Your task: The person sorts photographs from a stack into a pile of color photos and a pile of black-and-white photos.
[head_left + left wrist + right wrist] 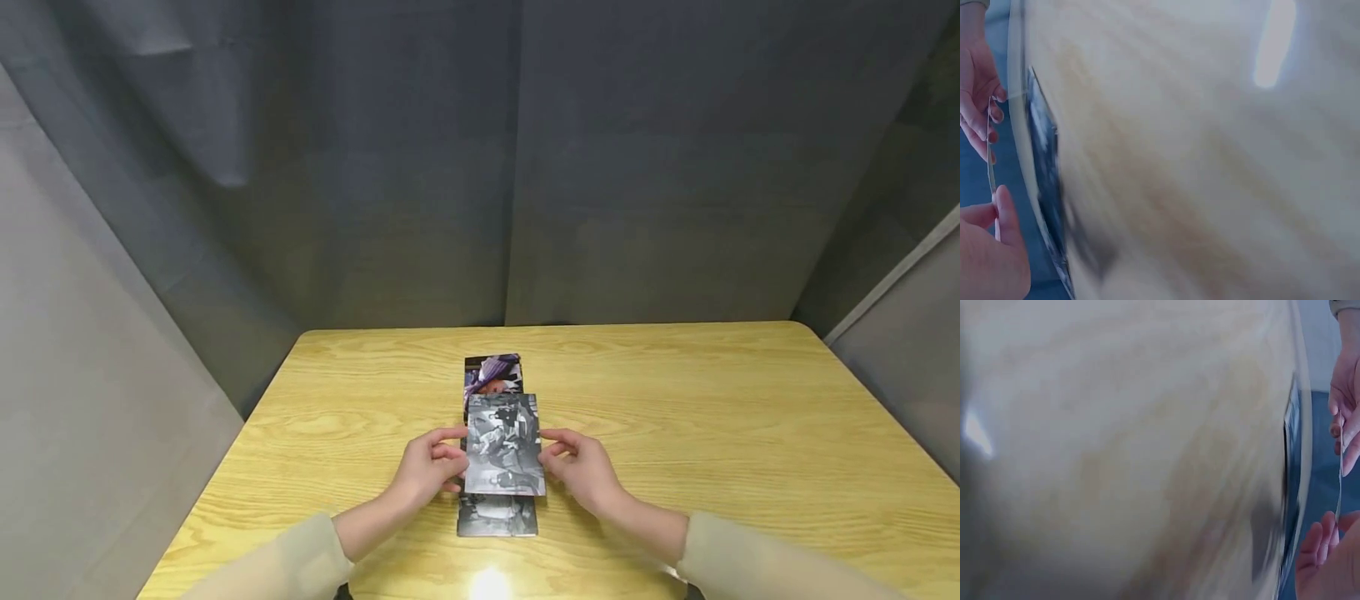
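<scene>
A black-and-white photo print [504,446] is held up above the table between both hands. My left hand [426,468] pinches its left edge between thumb and fingers, while my right hand [585,468] pinches the right edge. Underneath lie more prints: a black-and-white one [497,517] shows below the held photo, and a colour one with purple cloth [493,374] shows beyond it. The held photo hides the middle of these. From the left wrist view the held print [990,150] appears edge-on, apart from the prints on the table [1046,165].
The wood-grain table [712,417] has rounded far corners. Dark grey curtains [405,167] hang behind it, with a lighter grey panel [82,333] at the left. A bright light reflection shows on the tabletop near the front edge.
</scene>
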A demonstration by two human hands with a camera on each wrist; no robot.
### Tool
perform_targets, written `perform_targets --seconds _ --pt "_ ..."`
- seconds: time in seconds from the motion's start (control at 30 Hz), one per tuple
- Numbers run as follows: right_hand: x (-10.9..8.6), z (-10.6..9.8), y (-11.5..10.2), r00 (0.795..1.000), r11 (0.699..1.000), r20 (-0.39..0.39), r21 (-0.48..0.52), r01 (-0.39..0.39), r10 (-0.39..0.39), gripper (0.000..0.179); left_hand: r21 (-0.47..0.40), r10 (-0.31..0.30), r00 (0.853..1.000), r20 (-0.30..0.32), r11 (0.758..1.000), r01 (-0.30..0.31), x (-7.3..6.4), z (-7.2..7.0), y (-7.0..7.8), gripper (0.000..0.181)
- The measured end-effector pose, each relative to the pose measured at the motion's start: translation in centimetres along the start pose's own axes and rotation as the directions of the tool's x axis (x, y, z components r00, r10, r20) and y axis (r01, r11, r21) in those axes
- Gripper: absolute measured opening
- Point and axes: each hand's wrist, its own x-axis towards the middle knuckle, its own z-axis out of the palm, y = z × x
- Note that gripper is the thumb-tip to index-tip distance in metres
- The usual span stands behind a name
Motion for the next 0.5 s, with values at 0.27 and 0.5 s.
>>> perform_targets --seconds 0.27,0.5 --pt "-1.6 1.2 0.7 0.997 1.000 0.081 -0.005 0.001 -0.001 0.038 0.034 -0.070 0.996 0.047 0.997 0.068 -1.2 -1.0 -1.7 0.043" --pt "-2.3 1.1 1.6 0.982 0.997 0.183 -0.057 0.053 -0.041 0.040 0.095 -0.066 0.995 0.074 0.994 0.058 -1.7 -1.2 -3.1 0.041"
